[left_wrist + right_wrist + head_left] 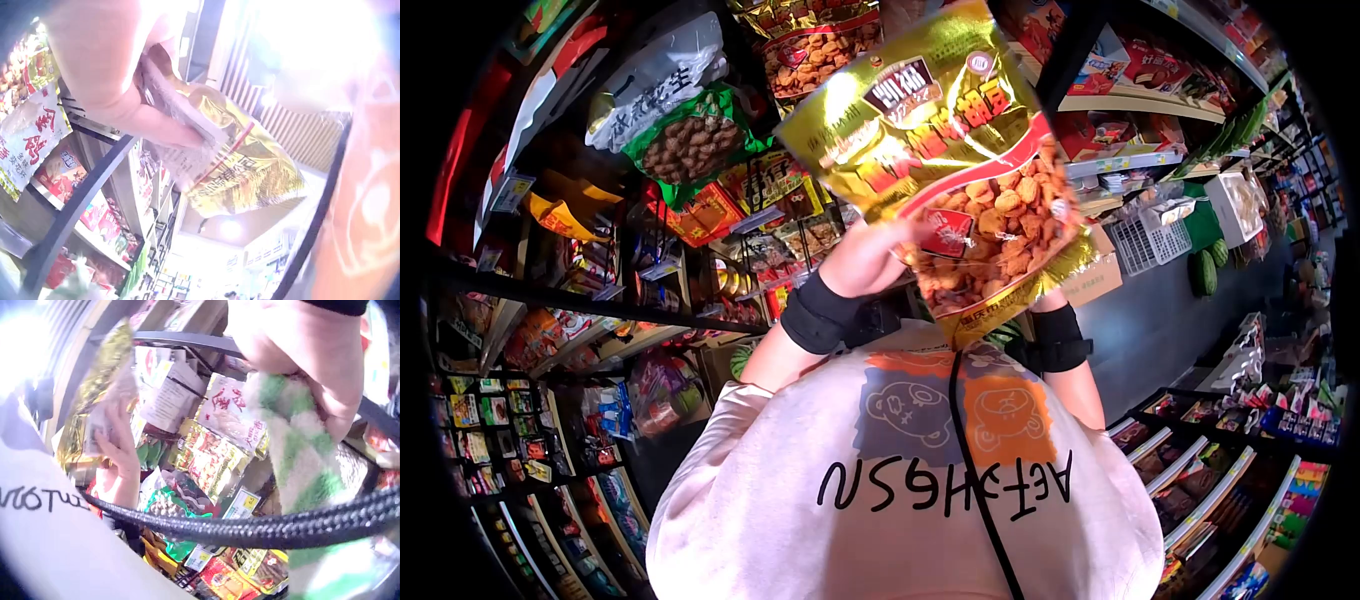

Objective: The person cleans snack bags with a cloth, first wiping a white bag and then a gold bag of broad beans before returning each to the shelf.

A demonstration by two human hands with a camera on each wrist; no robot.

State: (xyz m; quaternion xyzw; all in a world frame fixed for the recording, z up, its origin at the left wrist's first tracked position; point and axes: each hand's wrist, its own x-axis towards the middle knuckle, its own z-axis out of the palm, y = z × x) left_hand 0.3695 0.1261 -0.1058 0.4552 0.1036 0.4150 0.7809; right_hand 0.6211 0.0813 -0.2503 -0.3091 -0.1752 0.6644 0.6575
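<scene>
In the head view a gold bag of nuts or beans (1000,215) is raised in front of the chest. My left hand (868,258) grips its left edge; in the left wrist view that hand (119,75) has its fingers across the back of the bag (250,175). My right hand (1050,300) is mostly hidden behind the bag in the head view. The right wrist view shows this right hand (306,356) gripping a fuzzy green and white checked cloth (306,456) that hangs down, apart from the gold bag (94,394).
Hanging snack bags (695,140) and shelves with price tags stand ahead and left. Boxed snacks (1160,70) fill shelves at the upper right. A white basket (1150,245) and watermelons (1203,272) are on the floor at right. A black cable (960,420) runs down the shirt.
</scene>
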